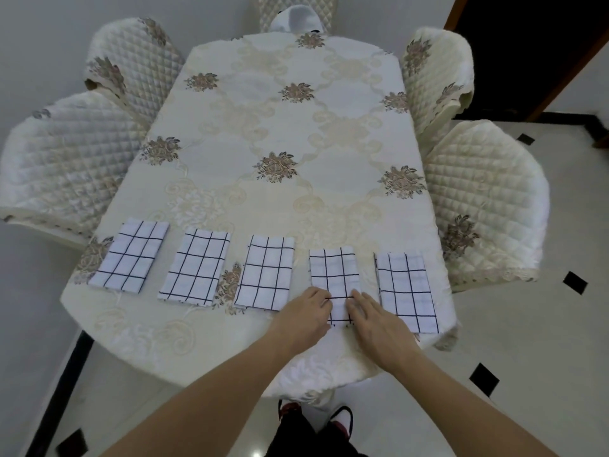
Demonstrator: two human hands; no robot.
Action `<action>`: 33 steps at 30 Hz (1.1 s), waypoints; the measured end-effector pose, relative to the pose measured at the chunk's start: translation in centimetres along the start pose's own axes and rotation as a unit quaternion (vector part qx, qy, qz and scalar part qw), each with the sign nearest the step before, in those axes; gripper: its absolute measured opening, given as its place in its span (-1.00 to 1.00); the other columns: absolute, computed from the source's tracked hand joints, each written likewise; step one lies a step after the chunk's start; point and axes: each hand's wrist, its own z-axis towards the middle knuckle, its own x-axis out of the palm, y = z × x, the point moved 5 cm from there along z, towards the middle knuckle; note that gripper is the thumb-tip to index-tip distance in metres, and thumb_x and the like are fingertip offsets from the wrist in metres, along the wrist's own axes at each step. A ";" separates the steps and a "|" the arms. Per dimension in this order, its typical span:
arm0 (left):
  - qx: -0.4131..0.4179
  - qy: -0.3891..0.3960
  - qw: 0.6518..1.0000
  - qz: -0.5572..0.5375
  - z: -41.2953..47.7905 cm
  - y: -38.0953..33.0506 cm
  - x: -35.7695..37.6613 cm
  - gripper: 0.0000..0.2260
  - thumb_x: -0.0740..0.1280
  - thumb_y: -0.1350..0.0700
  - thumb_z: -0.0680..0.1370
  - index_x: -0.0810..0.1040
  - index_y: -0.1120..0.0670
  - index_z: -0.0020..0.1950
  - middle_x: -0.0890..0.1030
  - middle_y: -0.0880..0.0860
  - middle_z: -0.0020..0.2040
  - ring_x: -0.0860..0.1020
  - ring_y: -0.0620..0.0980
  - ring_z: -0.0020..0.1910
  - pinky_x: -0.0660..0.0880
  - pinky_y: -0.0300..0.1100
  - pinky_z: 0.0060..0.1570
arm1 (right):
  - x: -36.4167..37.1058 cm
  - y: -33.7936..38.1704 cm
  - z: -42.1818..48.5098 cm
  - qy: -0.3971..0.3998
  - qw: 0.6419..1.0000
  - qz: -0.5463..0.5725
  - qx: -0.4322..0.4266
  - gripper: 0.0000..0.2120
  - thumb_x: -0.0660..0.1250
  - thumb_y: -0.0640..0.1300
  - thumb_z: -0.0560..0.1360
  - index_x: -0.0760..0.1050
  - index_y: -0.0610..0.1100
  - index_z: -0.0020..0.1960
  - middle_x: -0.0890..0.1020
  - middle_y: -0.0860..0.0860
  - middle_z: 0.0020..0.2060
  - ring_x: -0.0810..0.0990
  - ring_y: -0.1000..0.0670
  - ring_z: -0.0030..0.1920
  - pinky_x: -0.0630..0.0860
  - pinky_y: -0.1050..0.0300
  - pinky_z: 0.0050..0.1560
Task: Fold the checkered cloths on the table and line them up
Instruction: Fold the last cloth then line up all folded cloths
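1. Five folded checkered cloths lie in a row along the 6 o'clock edge of the bench (296, 127). The row runs from 9 o'clock to 3 o'clock, and no cloth touches its neighbour.
2. Counting from 9 o'clock, they are the first cloth (128, 255), second cloth (196, 268), third cloth (265, 273), fourth cloth (334, 268) and fifth cloth (407, 291) (each white with dark grid lines, its long side pointing roughly toward 12 o'clock).
3. The left hand (306, 313) rests on the fourth cloth's 9 o'clock edge, near its 6 o'clock end. Its fingers (324, 296) are bent with the tips on the fabric, and I cannot tell whether they pinch it.
4. The right hand (374, 321) lies on the same cloth's 3 o'clock side. Its fingers (359, 300) are straight, close together and flat on the fabric, just beside the fifth cloth.
5. Cream flowered fabric covers the bench, and quilted chairs (62, 159) stand along its 9, 12 and 3 o'clock sides.
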 end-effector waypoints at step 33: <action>0.066 -0.055 0.996 -0.028 4.6 -2.6 -1.0 -0.71 0.48 0.04 0.38 0.64 0.18 0.02 0.62 0.09 0.06 0.58 0.06 0.02 0.60 -0.10 -0.08 | -2.4 -4.5 -1.4 -0.025 0.998 0.038 0.045 -0.43 0.45 -0.18 0.32 0.50 -0.21 0.32 0.59 -0.14 0.25 0.57 -0.22 0.27 0.60 -0.12 0.15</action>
